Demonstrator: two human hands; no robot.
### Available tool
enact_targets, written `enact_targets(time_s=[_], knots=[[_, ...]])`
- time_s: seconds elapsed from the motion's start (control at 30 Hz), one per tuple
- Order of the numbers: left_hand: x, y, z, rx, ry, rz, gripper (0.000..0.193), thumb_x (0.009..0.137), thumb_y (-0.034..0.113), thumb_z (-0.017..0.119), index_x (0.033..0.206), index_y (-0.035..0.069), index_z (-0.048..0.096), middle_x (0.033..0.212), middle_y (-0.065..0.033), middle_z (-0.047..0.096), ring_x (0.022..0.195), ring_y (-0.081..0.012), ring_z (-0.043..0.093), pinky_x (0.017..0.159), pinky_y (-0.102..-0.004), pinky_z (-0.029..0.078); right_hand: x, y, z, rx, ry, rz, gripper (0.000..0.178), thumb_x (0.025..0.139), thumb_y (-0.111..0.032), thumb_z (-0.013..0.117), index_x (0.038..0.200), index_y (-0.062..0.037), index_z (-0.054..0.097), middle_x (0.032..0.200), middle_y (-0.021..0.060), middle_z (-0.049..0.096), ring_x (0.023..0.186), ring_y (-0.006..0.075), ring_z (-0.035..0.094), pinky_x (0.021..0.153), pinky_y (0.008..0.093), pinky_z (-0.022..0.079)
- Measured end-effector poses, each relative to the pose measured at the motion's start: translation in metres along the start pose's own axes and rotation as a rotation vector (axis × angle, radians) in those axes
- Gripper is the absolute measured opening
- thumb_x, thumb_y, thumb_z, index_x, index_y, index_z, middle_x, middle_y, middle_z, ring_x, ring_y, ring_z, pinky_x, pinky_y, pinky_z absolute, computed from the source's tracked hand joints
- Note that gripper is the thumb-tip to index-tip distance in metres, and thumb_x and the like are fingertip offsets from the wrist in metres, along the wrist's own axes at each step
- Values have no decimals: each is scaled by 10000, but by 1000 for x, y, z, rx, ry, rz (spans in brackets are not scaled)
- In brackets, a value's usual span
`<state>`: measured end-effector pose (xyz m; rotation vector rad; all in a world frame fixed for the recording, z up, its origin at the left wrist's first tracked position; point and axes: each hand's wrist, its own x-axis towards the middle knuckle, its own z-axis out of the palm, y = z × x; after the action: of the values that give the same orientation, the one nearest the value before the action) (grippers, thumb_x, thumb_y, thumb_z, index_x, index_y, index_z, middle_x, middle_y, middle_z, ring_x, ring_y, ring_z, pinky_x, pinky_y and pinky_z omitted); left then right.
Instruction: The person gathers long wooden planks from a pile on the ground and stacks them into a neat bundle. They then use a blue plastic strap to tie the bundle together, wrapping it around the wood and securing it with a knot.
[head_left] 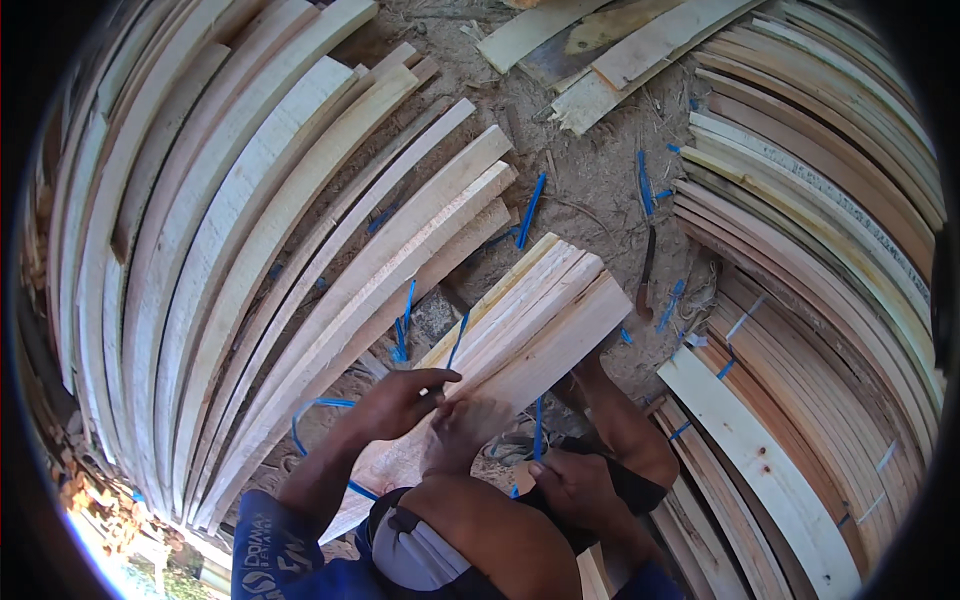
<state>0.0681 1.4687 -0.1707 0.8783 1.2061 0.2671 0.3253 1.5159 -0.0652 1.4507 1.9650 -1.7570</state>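
- Row of long, pale, sawn timber boards (250,230): left of the central bundle.
- Stacked pale and brownish timber boards (810,190): right of the bundle.
- Bundle of flat, pale wooden boards (545,325): the landmark, slanting between those two groups, its near part in front of the person.
- Wide, pale, knotted plank (765,470): right of the bundle.
- Bare foot (458,432): blurred, on the bundle's upper face.
- Left hand (400,402): at the bundle's left edge, fingers loosely curled, index fingertip beside a narrow blue plastic strap (458,340); I cannot tell whether it grips that strap.
- Right hand (578,487): just right of the bundle, closed around a taut blue plastic band (539,425).
- Dark, slim tool (649,262): on the ground, beyond the bundle's right side.
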Motion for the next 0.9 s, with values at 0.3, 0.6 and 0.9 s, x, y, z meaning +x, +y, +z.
enact_targets(time_s=[0.3, 0.6, 0.9], knots=[[96, -88, 39, -49, 774, -196, 280, 823, 261, 587, 718, 7, 642, 567, -144, 579, 486, -215, 551, 523, -387, 426, 116, 43, -13, 677, 525, -187, 489, 934, -417, 432, 1010, 37, 596, 889, 109, 641, 835, 181, 605, 799, 319, 470], [219, -115, 50, 743, 330, -391, 202, 774, 186, 535, 864, 111, 699, 841, -199, 645, 829, -359, 622, 759, -450, 497, 150, 287, 126, 1925, 675, 626, 450, 939, -392, 385, 1158, -29, 535, 1074, 101, 567, 993, 173, 527, 869, 329, 410], [230, -210, 25, 562, 127, -210, 237, 807, 224, 538, 965, 92, 655, 853, -197, 645, 801, -354, 619, 711, -389, 492, 203, 307, 140, 2081, 394, 634, 436, 935, -379, 400, 1165, -36, 540, 1067, 96, 577, 991, 179, 530, 883, 324, 403]])
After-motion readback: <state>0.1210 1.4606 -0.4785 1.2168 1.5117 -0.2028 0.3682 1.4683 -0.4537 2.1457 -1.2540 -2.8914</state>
